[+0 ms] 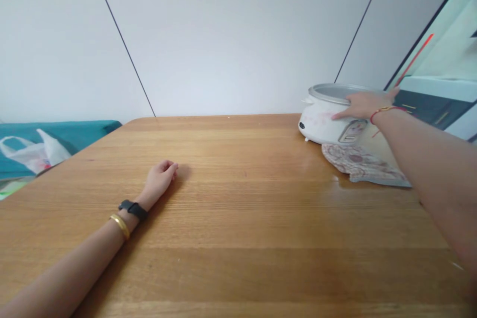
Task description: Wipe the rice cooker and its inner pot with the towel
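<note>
A white electric cooker (324, 124) with a grey rim, no lid on it and a control panel on its front stands at the table's far right. My right hand (363, 104) reaches over its near rim, thumb against the outer wall and other fingers over the edge; the far fingertips are partly hidden. On the left half of the table rests my left hand (162, 176), fingers loosely curled, with nothing visible in them. A patterned cloth mitt or pad (359, 161) lies just in front of the cooker, below my right forearm.
The wooden table (238, 218) reaches back to a pale panelled wall (223, 35). Beyond its left edge, a white plastic bag (35, 154) sits on a teal surface (85, 134). To the right is an opening with dark drawers (425, 104) behind it.
</note>
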`<state>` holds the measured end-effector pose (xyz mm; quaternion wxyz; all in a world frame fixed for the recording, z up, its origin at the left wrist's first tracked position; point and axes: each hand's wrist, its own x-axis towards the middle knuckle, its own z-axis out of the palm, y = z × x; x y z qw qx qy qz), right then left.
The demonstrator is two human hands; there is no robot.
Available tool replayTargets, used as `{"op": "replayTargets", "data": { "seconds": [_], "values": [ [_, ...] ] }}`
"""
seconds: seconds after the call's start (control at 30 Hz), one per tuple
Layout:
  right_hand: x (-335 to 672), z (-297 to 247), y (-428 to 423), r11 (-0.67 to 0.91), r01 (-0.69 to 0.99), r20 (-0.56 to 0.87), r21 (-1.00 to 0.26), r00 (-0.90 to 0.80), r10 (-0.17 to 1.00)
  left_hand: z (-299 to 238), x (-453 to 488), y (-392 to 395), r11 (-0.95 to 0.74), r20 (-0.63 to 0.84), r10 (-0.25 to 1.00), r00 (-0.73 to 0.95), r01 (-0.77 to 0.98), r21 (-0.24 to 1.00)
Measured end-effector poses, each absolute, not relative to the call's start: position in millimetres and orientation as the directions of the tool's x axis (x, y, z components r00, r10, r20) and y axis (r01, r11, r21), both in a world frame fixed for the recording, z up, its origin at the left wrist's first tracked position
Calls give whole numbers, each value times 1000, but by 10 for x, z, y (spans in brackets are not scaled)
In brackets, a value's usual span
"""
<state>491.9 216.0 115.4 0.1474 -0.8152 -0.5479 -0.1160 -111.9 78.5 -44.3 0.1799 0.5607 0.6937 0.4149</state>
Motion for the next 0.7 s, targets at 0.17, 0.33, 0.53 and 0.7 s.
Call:
{"op": "replayTargets", "data": {
  "seconds": [0.17, 0.33, 0.53, 0.7],
  "values": [
    [5045, 1155, 2371, -220, 967, 169, 128, 197, 966, -461, -1109, 793, 25, 221, 924, -313, 623, 781],
    [4776, 1195, 2290, -207, 959, 176, 191, 175, 969, -484, -1120, 806, 54, 210, 930, -302, 676, 735],
    [3994, 1202, 2117, -214, 960, 249, 182, 166, 954, -496, -1114, 811, 51, 204, 932, -299, 666, 744],
    [3048, 1230, 1988, -70, 991, 286, 115, 35, 958, -473, -1096, 800, 50, 203, 924, -325, 628, 776]
  ]
}}
